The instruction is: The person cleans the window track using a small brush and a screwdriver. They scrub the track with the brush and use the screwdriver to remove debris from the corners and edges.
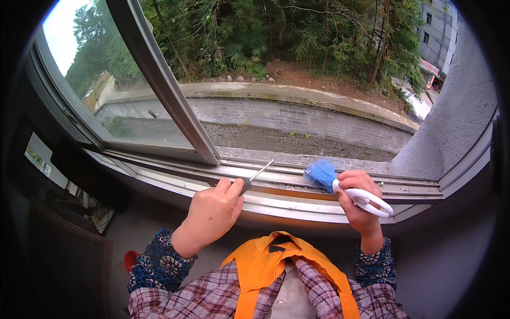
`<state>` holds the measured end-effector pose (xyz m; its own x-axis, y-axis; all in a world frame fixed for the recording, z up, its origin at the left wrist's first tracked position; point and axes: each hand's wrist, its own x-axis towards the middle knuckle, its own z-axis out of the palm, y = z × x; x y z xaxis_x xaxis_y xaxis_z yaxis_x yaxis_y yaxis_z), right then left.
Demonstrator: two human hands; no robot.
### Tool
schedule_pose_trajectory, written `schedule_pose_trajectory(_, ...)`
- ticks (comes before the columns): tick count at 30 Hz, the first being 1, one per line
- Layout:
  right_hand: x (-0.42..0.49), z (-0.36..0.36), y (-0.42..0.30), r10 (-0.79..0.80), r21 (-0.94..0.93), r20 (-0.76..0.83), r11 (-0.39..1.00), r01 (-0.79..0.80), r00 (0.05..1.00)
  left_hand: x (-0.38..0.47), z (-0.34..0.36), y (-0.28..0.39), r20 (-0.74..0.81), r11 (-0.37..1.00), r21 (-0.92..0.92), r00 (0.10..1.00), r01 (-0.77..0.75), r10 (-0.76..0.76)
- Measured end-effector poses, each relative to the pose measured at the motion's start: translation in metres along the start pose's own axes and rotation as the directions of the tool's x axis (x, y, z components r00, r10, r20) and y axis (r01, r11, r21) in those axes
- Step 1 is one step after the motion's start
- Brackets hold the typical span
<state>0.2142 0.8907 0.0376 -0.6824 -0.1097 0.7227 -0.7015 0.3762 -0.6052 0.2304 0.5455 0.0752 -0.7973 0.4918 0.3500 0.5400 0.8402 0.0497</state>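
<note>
My left hand (215,211) grips the dark handle of a thin metal tool, possibly a screwdriver (262,169), whose shaft points up and right over the aluminium window track (285,179). In my right hand (360,199) is a small brush with blue bristles (321,174) and a white looped plastic handle (372,202). The bristles are over the track, to the right of the metal shaft. Dirt lies in the grooves of the track. Whether either tool touches the track is hard to tell.
A sliding window pane (131,91) stands at the left, its frame edge near my left hand. A rough wall (458,103) bounds the opening on the right. Outside are a brick channel wall and trees. A red container (130,260) is low at the left, beside my sleeve.
</note>
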Motion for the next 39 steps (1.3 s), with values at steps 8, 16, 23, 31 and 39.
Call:
schedule_pose_trajectory(8, 0.003, -0.001, 0.014, -0.160, 0.036, 0.001, 0.986, 0.160, 0.987, 0.039, -0.023, 0.054, 0.164, 0.962, 0.188, 0.960, 0.197, -0.228)
schedule_pose_trajectory(16, 0.002, -0.001, 0.018, -0.138, 0.067, -0.030, 0.988, 0.140, 0.990, 0.051, -0.043, 0.049, 0.118, 0.913, 0.347, 0.956, 0.213, -0.268)
schedule_pose_trajectory(23, 0.003, -0.001, 0.015, -0.121, 0.086, -0.017, 0.989, 0.122, 0.993, 0.021, -0.054, 0.038, 0.061, 0.987, 0.124, 0.992, 0.100, -0.108)
schedule_pose_trajectory(31, -0.002, 0.001, 0.018, -0.113, 0.061, -0.032, 0.992, 0.114, 0.993, 0.030, -0.077, -0.016, 0.187, 0.858, 0.509, 0.982, -0.074, -0.027)
schedule_pose_trajectory(39, 0.010, -0.013, 0.006, -0.006, 0.196, -0.040, 0.981, 0.014, 0.999, 0.040, -0.093, -0.010, 0.185, 1.000, -0.006, 0.983, 0.017, -0.015)
